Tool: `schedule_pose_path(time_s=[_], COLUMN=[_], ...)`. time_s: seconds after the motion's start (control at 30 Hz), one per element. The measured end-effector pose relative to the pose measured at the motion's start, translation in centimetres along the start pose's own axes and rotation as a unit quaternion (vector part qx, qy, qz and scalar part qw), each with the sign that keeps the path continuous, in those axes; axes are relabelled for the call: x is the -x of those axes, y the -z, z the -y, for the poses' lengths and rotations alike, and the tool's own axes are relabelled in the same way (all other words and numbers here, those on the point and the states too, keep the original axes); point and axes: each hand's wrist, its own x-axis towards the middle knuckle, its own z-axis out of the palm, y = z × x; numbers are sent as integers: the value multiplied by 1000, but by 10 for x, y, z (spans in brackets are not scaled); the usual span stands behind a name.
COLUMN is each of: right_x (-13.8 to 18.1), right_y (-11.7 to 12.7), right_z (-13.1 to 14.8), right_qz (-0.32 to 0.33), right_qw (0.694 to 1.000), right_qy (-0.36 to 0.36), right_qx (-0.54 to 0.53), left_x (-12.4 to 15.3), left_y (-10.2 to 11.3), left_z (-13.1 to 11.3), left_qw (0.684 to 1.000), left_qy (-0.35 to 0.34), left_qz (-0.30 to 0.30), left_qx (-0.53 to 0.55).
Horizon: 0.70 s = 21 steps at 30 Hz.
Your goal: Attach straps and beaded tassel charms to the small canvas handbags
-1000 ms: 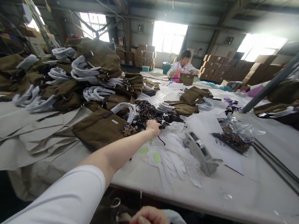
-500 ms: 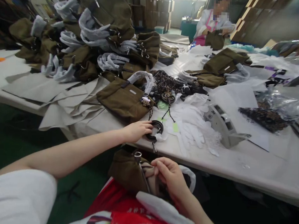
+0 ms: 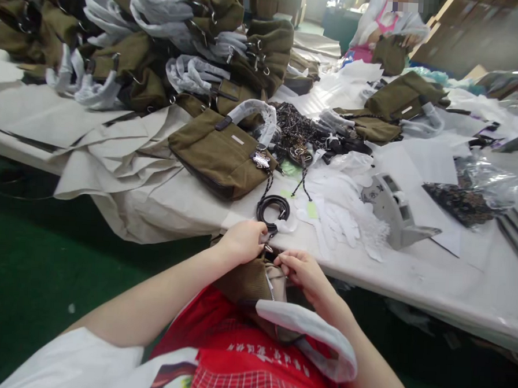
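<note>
An olive-brown handbag [image 3: 241, 280] rests at my lap, its zip opening showing a beige lining and its handle [image 3: 308, 327] wrapped in white. My left hand [image 3: 244, 241] is closed at the bag's top edge, on the clip end of a black shoulder strap [image 3: 263, 209]. The strap lies coiled on the table edge, with a bit of white wrapping on it. Just right of the metal clip, my right hand [image 3: 301, 270] pinches the rim of the bag opening. The fingertips partly hide what each hand grips.
Another olive handbag [image 3: 221, 154] lies on the table [image 3: 206, 211] with a charm on it. Behind stand heaped bags [image 3: 139, 72] with wrapped handles. White gloves [image 3: 333, 221], a grey tape dispenser [image 3: 392, 212] and a pile of dark cords [image 3: 292, 129] lie rightward. A co-worker [image 3: 380, 26] handles a bag opposite.
My left hand has moved from the coiled strap down to the bag's top edge, with the strap's clip end. My right hand stays at the opening. The view has tilted downward.
</note>
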Motion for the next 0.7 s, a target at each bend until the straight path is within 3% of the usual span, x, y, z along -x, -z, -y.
schedule_pose_path(time_s=[0.2,0.43,0.7], right_x=[-5,-9,-12], right_y=[-3,1,3], right_z=[0,3,8], right_qz=[21,52,61], right_qw=[1000,999,998], right_qy=[-13,4,-5], right_qx=[1,-2,-17], left_x=[6,3,-1], left_y=[-2,2,4], left_z=[10,13,13], left_qw=[999,997,996], left_qy=[-7,-74,-79], left_qz=[0,13,13], left_qx=[45,6,-27])
